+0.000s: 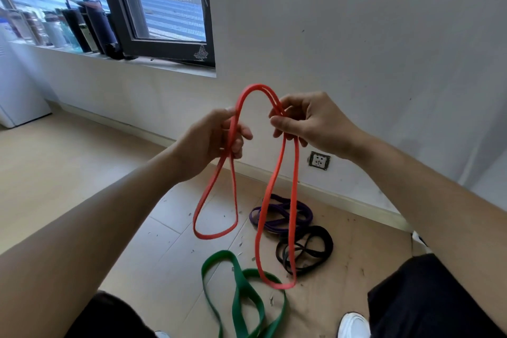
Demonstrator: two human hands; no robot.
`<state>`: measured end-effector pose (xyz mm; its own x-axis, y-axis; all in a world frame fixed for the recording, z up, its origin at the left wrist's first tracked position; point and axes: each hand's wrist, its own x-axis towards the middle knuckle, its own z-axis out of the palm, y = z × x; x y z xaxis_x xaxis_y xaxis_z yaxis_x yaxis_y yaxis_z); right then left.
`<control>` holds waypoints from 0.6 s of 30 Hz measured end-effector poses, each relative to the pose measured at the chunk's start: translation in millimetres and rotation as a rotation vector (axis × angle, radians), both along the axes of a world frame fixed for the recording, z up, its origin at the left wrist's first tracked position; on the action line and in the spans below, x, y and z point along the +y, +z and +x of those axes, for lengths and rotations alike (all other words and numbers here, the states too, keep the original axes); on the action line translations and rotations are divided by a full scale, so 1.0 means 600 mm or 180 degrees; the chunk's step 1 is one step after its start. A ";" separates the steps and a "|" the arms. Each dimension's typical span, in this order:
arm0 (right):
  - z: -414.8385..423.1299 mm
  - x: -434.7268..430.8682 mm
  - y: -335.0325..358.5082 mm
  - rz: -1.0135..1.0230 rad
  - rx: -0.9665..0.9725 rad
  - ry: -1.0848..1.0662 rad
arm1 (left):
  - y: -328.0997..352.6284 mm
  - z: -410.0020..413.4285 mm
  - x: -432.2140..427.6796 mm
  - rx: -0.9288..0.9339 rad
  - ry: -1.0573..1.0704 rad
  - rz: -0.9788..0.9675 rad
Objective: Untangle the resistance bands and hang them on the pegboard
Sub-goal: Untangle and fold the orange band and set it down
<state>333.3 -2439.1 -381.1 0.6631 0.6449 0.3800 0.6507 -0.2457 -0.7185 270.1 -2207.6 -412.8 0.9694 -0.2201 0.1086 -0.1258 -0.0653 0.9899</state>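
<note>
Red resistance band (274, 178) is up in the air between both hands, doubled into an arch with two loops hanging down, the longer one dropping in front of the green band (241, 296).

Left hand (211, 140): fingers curled round the two strands on its side. Right hand (315, 126): thumb and fingers pinching the strands where they cross.

Step in hand, as I read it: clearing the last twist in the red one. Keep the left grip as anchor, feed one strand through the right pinch, let the loops hang free so the twist shows itself (pulling hard would probably just tighten the crossing).

Purple band (304, 211) and black band (323, 241) lie coiled on the floor, touching each other, each looking twisted.

Surface: brown cardboard sheet (356, 269) over pale floor tiles (68, 173), littered with small scraps. White wall with a socket (318, 160) low down, window (164, 8) at left, bottles (82, 27) on the sill. No pegboard in view.
</note>
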 end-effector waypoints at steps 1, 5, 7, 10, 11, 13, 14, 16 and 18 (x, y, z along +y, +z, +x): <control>0.000 0.001 0.000 0.0000 0.0000 0.0004 | 0.006 0.000 -0.006 -0.0003 0.0004 -0.0149; 0.003 -0.002 0.002 0.0047 0.0038 0.0018 | 0.010 0.003 -0.005 0.0109 0.0031 -0.0423; 0.003 -0.005 0.002 -0.0029 0.0048 0.0046 | 0.003 0.003 0.001 0.0116 0.0002 -0.0213; 0.000 -0.003 -0.002 -0.0212 0.0203 0.0132 | 0.001 0.002 -0.002 0.0069 -0.0028 0.0059; -0.001 -0.001 -0.004 -0.0281 0.0235 0.0164 | 0.003 0.002 -0.007 0.0052 -0.0039 0.0149; -0.003 0.006 -0.008 -0.0410 0.0256 0.0232 | 0.006 0.002 -0.019 0.0037 -0.0064 0.0339; -0.005 0.009 -0.010 -0.0457 0.0288 0.0280 | 0.007 0.002 -0.025 0.0040 -0.0058 0.0425; -0.005 0.013 -0.014 -0.0511 0.0487 0.0353 | 0.008 0.000 -0.034 -0.0008 0.0008 0.0563; -0.002 0.013 -0.020 -0.0582 0.0794 0.0393 | 0.010 -0.002 -0.038 -0.0134 0.0057 0.0558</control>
